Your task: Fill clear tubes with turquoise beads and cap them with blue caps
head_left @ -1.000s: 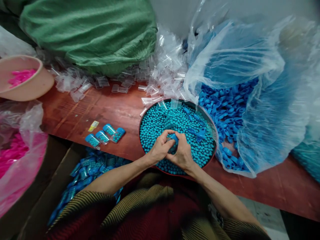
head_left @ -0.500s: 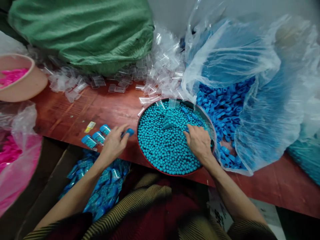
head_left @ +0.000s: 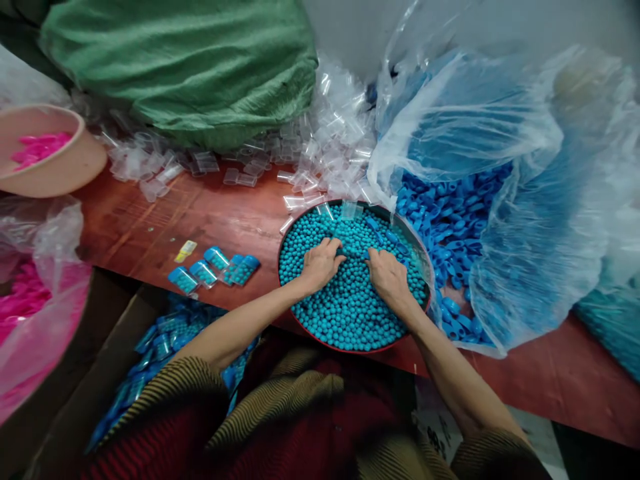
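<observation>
Both my hands are over a round, dark red-rimmed tray [head_left: 320, 340] full of turquoise beads [head_left: 345, 313]. My left hand [head_left: 320, 268] is at the middle of the beads, its thumb and fingers curled around a clear plastic tube mostly hidden by them. Just to the right, my right hand [head_left: 389, 273] pinches a small blue cap [head_left: 368, 255], of which only an edge shows. Clear tubes [head_left: 352, 211] and loose blue caps [head_left: 395, 237] lie on the beads at the tray's far side. Several capped, bead-filled tubes [head_left: 204, 273] rest on the table to the left.
A plastic bag [head_left: 535, 267] spills blue caps [head_left: 450, 220] at the right. Empty clear tubes [head_left: 335, 147] heap behind the tray, beside a green sack [head_left: 190, 73]. A pink basin [head_left: 90, 153] stands far left. Below the table edge lie many filled tubes [head_left: 165, 347].
My left hand set a capped tube down with the others at the left, then returned to the beads. My right hand took blue pieces from the tray and moved slightly left.
</observation>
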### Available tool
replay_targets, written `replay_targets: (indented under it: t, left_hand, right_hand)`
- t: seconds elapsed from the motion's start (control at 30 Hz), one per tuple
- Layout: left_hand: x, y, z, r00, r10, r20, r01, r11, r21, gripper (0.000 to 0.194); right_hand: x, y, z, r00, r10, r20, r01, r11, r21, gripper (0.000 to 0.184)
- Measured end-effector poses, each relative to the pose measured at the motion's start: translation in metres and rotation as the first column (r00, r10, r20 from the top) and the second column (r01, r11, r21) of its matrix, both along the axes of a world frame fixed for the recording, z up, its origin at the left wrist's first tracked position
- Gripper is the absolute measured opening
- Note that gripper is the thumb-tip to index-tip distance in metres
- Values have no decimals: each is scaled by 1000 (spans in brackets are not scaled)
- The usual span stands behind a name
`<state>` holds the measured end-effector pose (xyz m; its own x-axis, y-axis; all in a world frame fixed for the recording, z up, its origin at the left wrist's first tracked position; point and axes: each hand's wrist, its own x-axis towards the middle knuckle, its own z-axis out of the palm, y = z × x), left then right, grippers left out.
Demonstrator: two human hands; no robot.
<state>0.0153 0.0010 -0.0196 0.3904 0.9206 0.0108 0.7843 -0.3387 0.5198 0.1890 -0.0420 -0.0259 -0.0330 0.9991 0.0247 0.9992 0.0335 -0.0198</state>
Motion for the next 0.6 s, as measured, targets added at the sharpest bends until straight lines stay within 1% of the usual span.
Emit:
replay_targets:
  t: [0.07, 0.13, 0.2, 0.27, 0.33, 0.4, 0.47, 0.53, 0.6]
  left_hand:
    - [0, 1, -3, 1000, -8, -12, 8, 1000, 0, 25]
    - [-1, 1, -5, 1000, -21, -22, 21, 1000, 7, 25]
    - [-1, 2, -6, 1000, -26, -15, 27, 1000, 9, 24]
    - [-3, 4, -7, 999, -33, 17, 33, 999, -5, 22]
    - [-5, 6, -6, 996, -55, 76, 58, 998, -31, 20]
    - [-9, 9, -5, 987, -83, 138, 90, 995, -48, 17]
    - [-14, 11, -2, 979, -103, 175, 116, 991, -69, 14]
    - [-16, 11, 3, 976, -105, 189, 128, 986, -111, 12]
    - [-17, 10, 7, 970, -110, 219, 146, 977, -158, 10]
  right_hand:
    - [2, 5, -3, 995, 66, -80, -66, 998, 7, 27]
    - [3, 11, -4, 968, 120, -222, -102, 991, 90, 32]
    - [0, 17, -2, 916, 194, -350, -130, 971, 198, 34]
    - [-2, 19, 1, 874, 276, -399, -185, 950, 251, 33]
    - [-1, 16, 3, 870, 309, -384, -228, 943, 242, 32]
    - [4, 11, 2, 886, 285, -366, -218, 952, 215, 32]
    - [9, 7, 2, 877, 254, -407, -180, 961, 212, 29]
    - [9, 5, 4, 830, 230, -508, -119, 963, 241, 27]
    - [3, 5, 9, 755, 214, -619, -49, 961, 273, 25]
